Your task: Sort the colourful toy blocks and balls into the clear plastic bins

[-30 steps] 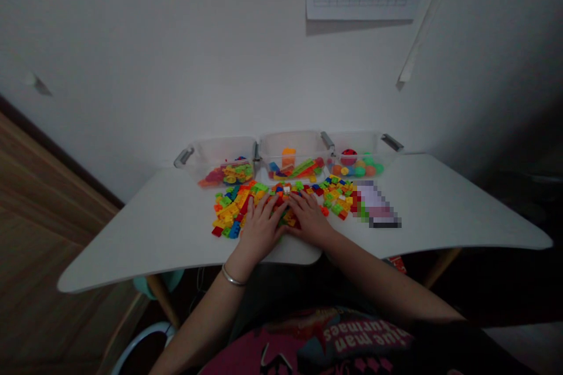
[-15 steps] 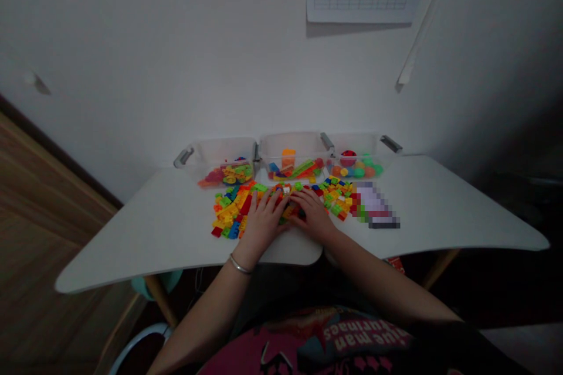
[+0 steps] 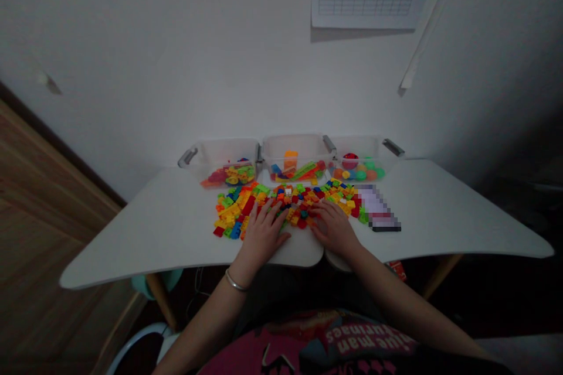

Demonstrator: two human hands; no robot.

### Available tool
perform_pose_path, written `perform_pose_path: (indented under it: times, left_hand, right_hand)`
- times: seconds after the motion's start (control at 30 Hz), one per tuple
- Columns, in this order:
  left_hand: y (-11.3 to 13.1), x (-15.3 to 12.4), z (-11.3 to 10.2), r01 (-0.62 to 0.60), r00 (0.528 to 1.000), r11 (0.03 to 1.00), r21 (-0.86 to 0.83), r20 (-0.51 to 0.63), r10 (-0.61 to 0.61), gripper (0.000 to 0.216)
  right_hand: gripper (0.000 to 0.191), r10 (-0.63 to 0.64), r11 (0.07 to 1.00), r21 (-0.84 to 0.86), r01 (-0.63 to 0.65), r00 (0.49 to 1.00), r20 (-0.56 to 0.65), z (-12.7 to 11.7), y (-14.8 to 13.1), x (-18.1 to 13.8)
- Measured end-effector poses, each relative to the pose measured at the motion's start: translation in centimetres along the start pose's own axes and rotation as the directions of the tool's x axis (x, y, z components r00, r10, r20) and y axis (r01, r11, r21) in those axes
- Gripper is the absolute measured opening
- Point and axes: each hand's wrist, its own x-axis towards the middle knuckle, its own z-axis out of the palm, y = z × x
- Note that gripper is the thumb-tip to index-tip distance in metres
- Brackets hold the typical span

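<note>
A spread of small plastic bricks [image 3: 288,202] in red, yellow, green, orange and blue covers the middle of the white table [image 3: 167,228]. My left hand [image 3: 263,232] lies flat at the near edge of the pile, fingers stretched out over the bricks. A silver bangle [image 3: 234,282] circles that wrist. Palm down to the right, my right hand [image 3: 333,224] rests with its fingers spread, touching the bricks at the pile's right part. Neither hand grips anything that I can see.
Three clear plastic bins stand against the wall: the left bin [image 3: 222,161], the middle bin [image 3: 294,158] and the right bin [image 3: 360,158], which holds coloured balls. A blurred flat object [image 3: 379,211] lies right of the bricks. A light-coloured chair [image 3: 158,281] shows under the table.
My right hand has slid to the right and drawn away from my left hand, uncovering bricks in the middle of the pile. The left hand has stayed nearly where it was.
</note>
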Motion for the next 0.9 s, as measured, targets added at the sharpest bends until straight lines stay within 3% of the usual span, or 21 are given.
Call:
perform_pose_path:
  times: [0.3,0.57,0.9]
  left_hand:
    - [0.8,0.5,0.8,-0.022,0.988,0.999,-0.046,-0.155,0.015,0.037]
    - [0.6,0.2,0.9,-0.038,0.980,0.997,-0.068,-0.198,0.024,0.031]
    - [0.4,0.1,1.3,-0.108,0.960,0.991,-0.076,-0.267,0.084,0.030]
  right_hand:
    - [0.015,0.048,0.992,-0.115,-0.046,0.999,0.015,0.5,0.0,-0.6]
    - [0.012,0.017,0.999,-0.050,-0.020,0.999,-0.051,0.6,0.5,-0.4]
    - [0.012,-0.047,0.999,0.012,0.047,0.999,-0.026,0.0,-0.3,-0.3]
